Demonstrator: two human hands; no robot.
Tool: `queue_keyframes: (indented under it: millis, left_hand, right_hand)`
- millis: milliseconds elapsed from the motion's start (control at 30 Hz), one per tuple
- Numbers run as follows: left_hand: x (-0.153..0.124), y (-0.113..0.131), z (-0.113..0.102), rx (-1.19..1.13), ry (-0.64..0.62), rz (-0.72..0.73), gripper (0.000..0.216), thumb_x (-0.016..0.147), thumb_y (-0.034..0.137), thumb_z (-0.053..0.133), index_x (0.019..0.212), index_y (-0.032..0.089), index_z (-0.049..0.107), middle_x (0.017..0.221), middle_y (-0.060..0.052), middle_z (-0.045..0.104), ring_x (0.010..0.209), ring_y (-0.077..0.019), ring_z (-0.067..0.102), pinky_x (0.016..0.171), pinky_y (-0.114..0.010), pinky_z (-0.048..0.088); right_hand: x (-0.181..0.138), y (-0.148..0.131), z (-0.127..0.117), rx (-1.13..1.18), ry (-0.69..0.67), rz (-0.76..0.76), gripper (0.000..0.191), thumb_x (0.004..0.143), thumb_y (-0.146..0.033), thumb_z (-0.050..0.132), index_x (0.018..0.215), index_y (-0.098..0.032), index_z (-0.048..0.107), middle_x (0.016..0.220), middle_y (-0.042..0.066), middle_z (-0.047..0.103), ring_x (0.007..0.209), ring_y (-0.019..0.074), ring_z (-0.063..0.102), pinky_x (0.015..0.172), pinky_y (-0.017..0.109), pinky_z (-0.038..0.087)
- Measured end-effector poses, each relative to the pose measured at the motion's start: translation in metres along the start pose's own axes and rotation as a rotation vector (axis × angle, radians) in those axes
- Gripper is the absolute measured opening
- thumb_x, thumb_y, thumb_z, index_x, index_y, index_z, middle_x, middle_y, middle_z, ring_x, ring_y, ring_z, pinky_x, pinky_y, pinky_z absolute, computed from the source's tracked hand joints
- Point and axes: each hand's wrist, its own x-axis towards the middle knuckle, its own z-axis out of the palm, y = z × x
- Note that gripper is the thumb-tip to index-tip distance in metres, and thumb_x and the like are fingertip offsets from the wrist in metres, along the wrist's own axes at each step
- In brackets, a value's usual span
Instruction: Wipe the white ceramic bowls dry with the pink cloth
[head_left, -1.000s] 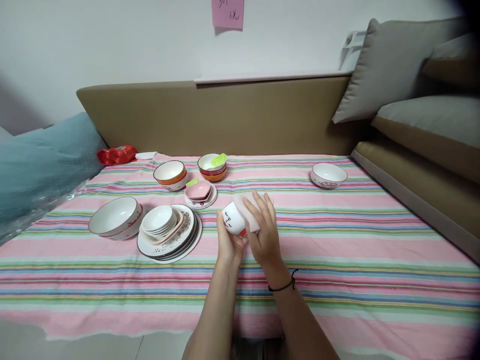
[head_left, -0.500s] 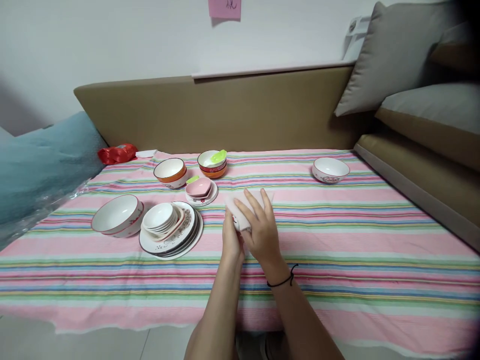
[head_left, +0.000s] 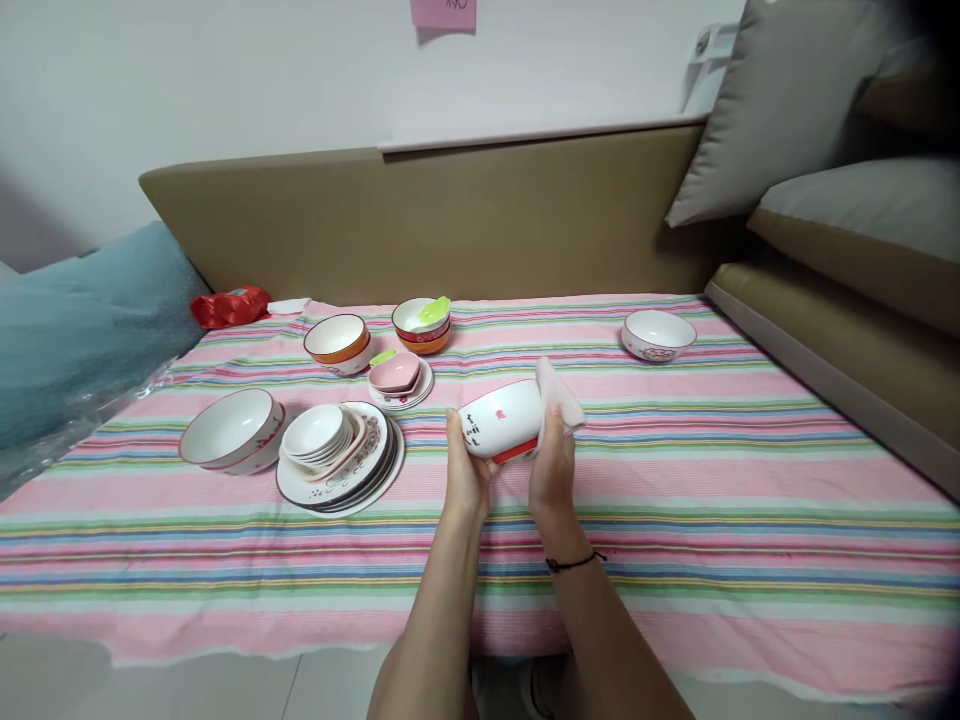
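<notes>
My left hand (head_left: 463, 478) grips a white bowl with a red rim and black lettering (head_left: 501, 420), held tilted on its side above the striped tablecloth (head_left: 675, 470). My right hand (head_left: 553, 462) presses a pale pink cloth (head_left: 559, 397) against the bowl's right side, fingers closed on the cloth. A black band circles my right wrist.
To the left stand a stack of plates with small dishes (head_left: 339, 460), a large white bowl (head_left: 231, 430), an orange bowl (head_left: 337, 342), stacked bowls with a green spoon (head_left: 422, 324) and a pink dish (head_left: 397, 375). A lone white bowl (head_left: 658, 334) sits far right. Cushions lie right.
The bowl has been turned so its outer side with lettering faces me. My right hand slid from over the bowl's top to its right side with the cloth.
</notes>
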Motion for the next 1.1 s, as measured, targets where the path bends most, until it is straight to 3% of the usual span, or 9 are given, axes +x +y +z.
queue_keyframes:
  millis: [200, 400, 500, 700, 833, 967, 1033, 1100]
  left_hand:
    - [0.006, -0.008, -0.009, 0.159, -0.004, 0.056, 0.055, 0.076, 0.061, 0.064, 0.11, 0.019, 0.065, 0.104, -0.009, 0.072, 0.096, -0.0212, 0.068, 0.078, -0.028, 0.054]
    - [0.007, -0.004, -0.009, 0.327, -0.007, 0.155, 0.047, 0.081, 0.057, 0.06, 0.102, 0.016, 0.07, 0.101, -0.01, 0.072, 0.092, -0.0205, 0.067, 0.074, -0.025, 0.052]
    - [0.008, -0.006, -0.012, 0.308, 0.046, 0.179, 0.047, 0.083, 0.054, 0.059, 0.112, 0.018, 0.067, 0.107, -0.01, 0.07, 0.096, -0.0203, 0.066, 0.073, -0.025, 0.052]
    - [0.004, -0.007, -0.01, 0.219, -0.061, 0.111, 0.061, 0.076, 0.049, 0.07, 0.128, 0.02, 0.056, 0.124, -0.012, 0.064, 0.105, -0.022, 0.064, 0.079, -0.026, 0.054]
    - [-0.002, 0.004, -0.001, 0.071, -0.092, 0.007, 0.057, 0.087, 0.059, 0.049, 0.126, 0.019, 0.059, 0.125, -0.012, 0.064, 0.105, -0.0249, 0.065, 0.079, -0.032, 0.056]
    - [-0.003, 0.011, 0.002, -0.025, -0.089, -0.026, 0.064, 0.087, 0.067, 0.04, 0.129, 0.021, 0.058, 0.124, -0.012, 0.066, 0.107, -0.0283, 0.065, 0.081, -0.04, 0.057]
    - [-0.001, 0.011, 0.001, -0.029, -0.069, 0.006, 0.063, 0.087, 0.065, 0.043, 0.129, 0.022, 0.058, 0.124, -0.012, 0.066, 0.108, -0.0278, 0.065, 0.081, -0.038, 0.058]
    - [0.001, 0.01, -0.001, -0.025, -0.049, 0.024, 0.057, 0.088, 0.06, 0.048, 0.129, 0.022, 0.059, 0.123, -0.011, 0.067, 0.107, -0.0255, 0.065, 0.081, -0.033, 0.057]
  right_hand:
    - [0.012, 0.008, -0.008, 0.196, 0.044, 0.157, 0.062, 0.091, -0.058, 0.037, 0.135, -0.015, 0.05, 0.114, 0.009, 0.068, 0.113, 0.0252, 0.062, 0.09, 0.04, 0.054]
    - [0.011, -0.002, -0.011, 0.123, 0.103, 0.044, 0.06, 0.093, -0.053, 0.04, 0.138, -0.014, 0.048, 0.128, 0.011, 0.062, 0.125, 0.0238, 0.054, 0.105, 0.041, 0.044]
    - [0.008, -0.008, -0.011, 0.031, 0.098, -0.001, 0.058, 0.094, -0.052, 0.039, 0.137, -0.013, 0.049, 0.129, 0.012, 0.061, 0.127, 0.0246, 0.051, 0.108, 0.042, 0.04]
    - [0.008, -0.006, -0.013, -0.123, -0.056, -0.214, 0.053, 0.096, -0.047, 0.038, 0.14, -0.017, 0.046, 0.145, 0.011, 0.049, 0.135, 0.0238, 0.043, 0.114, 0.043, 0.033]
    - [0.014, -0.004, -0.016, -0.164, -0.234, -0.328, 0.051, 0.097, -0.042, 0.039, 0.144, -0.019, 0.041, 0.146, 0.011, 0.047, 0.135, 0.0231, 0.044, 0.112, 0.042, 0.035]
    - [0.018, -0.009, -0.02, -0.224, -0.201, -0.372, 0.048, 0.099, -0.037, 0.034, 0.143, -0.019, 0.042, 0.144, 0.011, 0.049, 0.136, 0.025, 0.043, 0.111, 0.048, 0.037]
    - [0.016, -0.015, -0.022, -0.355, -0.192, -0.493, 0.045, 0.099, -0.035, 0.036, 0.141, -0.023, 0.044, 0.147, 0.008, 0.047, 0.141, 0.026, 0.034, 0.115, 0.053, 0.03]
    - [0.013, -0.022, -0.023, -0.509, -0.303, -0.678, 0.044, 0.097, -0.032, 0.038, 0.14, -0.026, 0.047, 0.15, 0.004, 0.043, 0.146, 0.0272, 0.023, 0.117, 0.056, 0.023]
